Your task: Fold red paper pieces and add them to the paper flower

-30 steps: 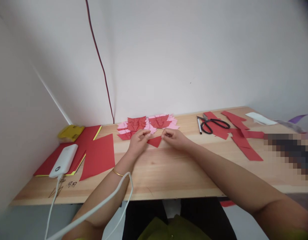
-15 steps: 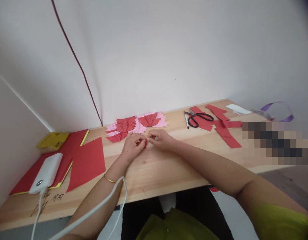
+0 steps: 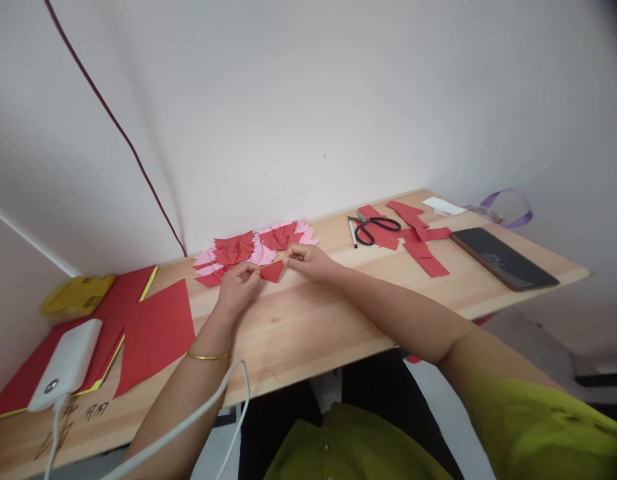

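Note:
Between my hands is a small folded piece of red paper (image 3: 273, 271), pointed at its lower edge. My left hand (image 3: 238, 283), with a gold bangle at the wrist, pinches its left corner. The right corner is pinched by the thumb and fingers of my right hand (image 3: 308, 262). Just behind my hands, against the wall, lie several folded red paper pieces (image 3: 234, 248) and pink paper pieces (image 3: 262, 255) with jagged edges.
At left are a red paper sheet (image 3: 161, 333), a white power bank (image 3: 68, 363) with a cable, and a yellow packet (image 3: 83, 295). To the right lie black-handled scissors (image 3: 373, 227), a pen (image 3: 353, 234), red paper scraps (image 3: 423, 253) and a phone (image 3: 503, 259).
My hands have moved apart, and the red paper between them now shows as a larger flat triangle. The whole view has shifted, so the table's things sit further left.

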`<move>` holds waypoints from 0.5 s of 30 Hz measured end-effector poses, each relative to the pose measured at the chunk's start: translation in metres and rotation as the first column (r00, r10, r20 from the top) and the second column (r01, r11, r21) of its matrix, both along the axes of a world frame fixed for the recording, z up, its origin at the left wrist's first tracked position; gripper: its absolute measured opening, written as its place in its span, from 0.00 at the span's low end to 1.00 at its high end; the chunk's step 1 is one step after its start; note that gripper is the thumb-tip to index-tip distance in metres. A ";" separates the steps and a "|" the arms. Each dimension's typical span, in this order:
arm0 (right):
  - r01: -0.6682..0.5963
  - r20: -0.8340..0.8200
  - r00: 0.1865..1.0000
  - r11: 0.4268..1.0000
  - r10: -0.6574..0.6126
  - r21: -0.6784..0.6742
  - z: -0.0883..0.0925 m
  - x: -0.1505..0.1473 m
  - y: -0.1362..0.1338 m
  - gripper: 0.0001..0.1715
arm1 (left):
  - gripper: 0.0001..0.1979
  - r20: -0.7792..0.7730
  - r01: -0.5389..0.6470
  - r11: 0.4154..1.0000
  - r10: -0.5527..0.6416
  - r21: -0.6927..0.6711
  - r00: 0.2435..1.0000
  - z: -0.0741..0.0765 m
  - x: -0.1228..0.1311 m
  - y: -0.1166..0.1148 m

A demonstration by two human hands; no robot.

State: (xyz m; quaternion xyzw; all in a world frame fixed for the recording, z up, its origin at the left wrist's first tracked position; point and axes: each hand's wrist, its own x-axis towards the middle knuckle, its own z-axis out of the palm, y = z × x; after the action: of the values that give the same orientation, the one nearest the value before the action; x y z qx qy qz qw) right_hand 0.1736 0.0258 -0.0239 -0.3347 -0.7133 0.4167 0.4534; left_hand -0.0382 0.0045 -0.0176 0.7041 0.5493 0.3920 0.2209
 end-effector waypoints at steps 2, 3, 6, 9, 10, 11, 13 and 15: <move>-0.020 -0.050 0.999 1.000 0.019 -0.013 -0.003 0.000 0.003 0.07 | 0.07 0.050 -0.016 1.000 0.017 -0.010 0.999 -0.002 -0.001 0.001; -0.024 -0.072 0.997 0.999 0.022 -0.022 -0.004 -0.001 0.004 0.08 | 0.07 0.087 -0.021 1.000 0.023 -0.020 0.996 -0.003 -0.002 0.002; -0.022 -0.113 0.993 0.997 0.013 -0.079 -0.007 -0.001 0.007 0.09 | 0.07 0.222 -0.033 0.998 0.045 -0.057 0.974 -0.006 -0.002 0.003; -0.024 -0.136 0.991 0.990 0.005 -0.137 -0.008 -0.002 0.007 0.09 | 0.07 0.351 -0.034 0.995 0.063 -0.089 0.934 -0.008 -0.001 0.003; -0.030 -0.147 0.989 0.988 0.007 -0.151 -0.008 -0.002 0.007 0.08 | 0.07 0.388 -0.030 0.995 0.066 -0.098 0.919 -0.009 -0.001 0.003; -0.037 -0.158 0.987 0.986 0.011 -0.164 -0.007 -0.003 0.006 0.08 | 0.06 0.420 -0.025 0.994 0.067 -0.105 0.905 -0.009 -0.001 0.004; -0.052 -0.176 0.984 0.981 0.019 -0.186 -0.007 -0.003 0.006 0.09 | 0.06 0.467 -0.018 0.993 0.072 -0.119 0.881 -0.010 -0.001 0.004; -0.060 -0.183 0.983 0.978 0.022 -0.202 -0.007 -0.003 0.006 0.09 | 0.06 0.493 -0.022 0.992 0.080 -0.123 0.866 -0.010 -0.001 0.005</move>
State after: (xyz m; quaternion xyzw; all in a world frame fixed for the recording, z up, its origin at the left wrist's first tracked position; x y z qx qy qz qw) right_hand 0.1704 0.0315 -0.0314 -0.3261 -0.6292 0.5262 0.4699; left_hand -0.0389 0.0093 -0.0272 0.5513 0.5137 0.5338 0.3837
